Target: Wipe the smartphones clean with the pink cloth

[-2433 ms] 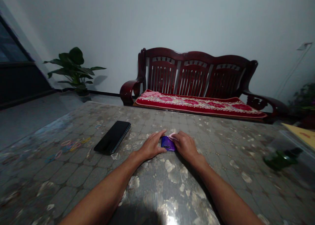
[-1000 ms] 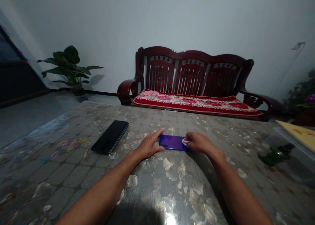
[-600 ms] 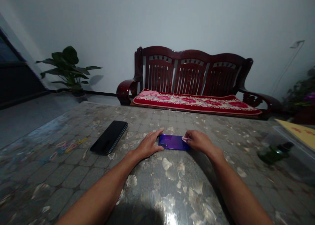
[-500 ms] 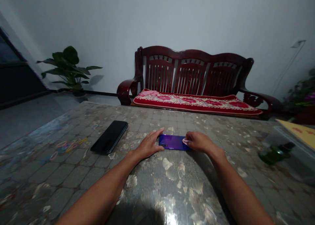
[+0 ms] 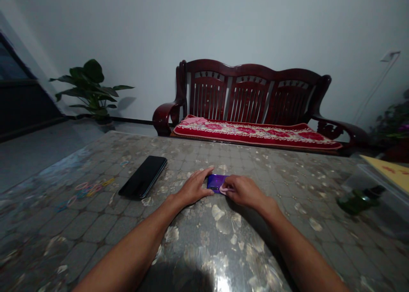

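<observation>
A purple phone [image 5: 215,182] lies flat on the patterned table [image 5: 204,249], mostly covered by my right hand. My left hand [image 5: 194,188] rests against the phone's left end, fingers stretched along its far and near edges. My right hand [image 5: 242,190] presses a small pink cloth [image 5: 224,190] onto the phone's surface, fingers curled over the cloth. A black phone [image 5: 143,176] lies to the left, a hand's width from my left hand.
Coloured rubber bands [image 5: 91,187] lie scattered at the table's left. A green bottle [image 5: 357,200] lies on its side at the right, near a yellow sheet [image 5: 387,169]. Beyond the table stand a wooden bench [image 5: 252,102] with a red cushion and a potted plant [image 5: 91,87].
My right hand slid the pink cloth leftward along the purple phone, from its right end toward its left end, now covering most of it. My left hand stayed in place.
</observation>
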A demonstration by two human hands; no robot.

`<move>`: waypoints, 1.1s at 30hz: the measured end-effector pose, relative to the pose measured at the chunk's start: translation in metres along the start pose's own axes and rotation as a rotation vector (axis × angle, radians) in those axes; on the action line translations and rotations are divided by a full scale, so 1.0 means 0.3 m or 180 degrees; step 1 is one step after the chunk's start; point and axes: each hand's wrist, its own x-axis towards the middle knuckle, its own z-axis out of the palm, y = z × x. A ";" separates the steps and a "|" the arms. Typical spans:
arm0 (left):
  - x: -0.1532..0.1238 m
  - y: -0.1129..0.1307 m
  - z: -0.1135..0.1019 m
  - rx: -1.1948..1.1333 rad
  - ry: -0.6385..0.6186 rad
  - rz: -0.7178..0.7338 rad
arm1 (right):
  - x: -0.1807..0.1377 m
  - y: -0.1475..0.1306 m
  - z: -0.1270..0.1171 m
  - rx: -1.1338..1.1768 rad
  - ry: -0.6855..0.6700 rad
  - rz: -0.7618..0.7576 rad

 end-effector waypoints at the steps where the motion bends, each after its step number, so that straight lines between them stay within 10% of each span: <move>1: 0.000 -0.001 0.000 0.0002 -0.0002 0.0000 | 0.001 -0.004 0.007 0.0026 0.0039 -0.0066; 33: 0.010 0.003 0.003 -0.0081 -0.0003 -0.0123 | 0.098 -0.013 0.051 -0.0068 0.0457 -0.0072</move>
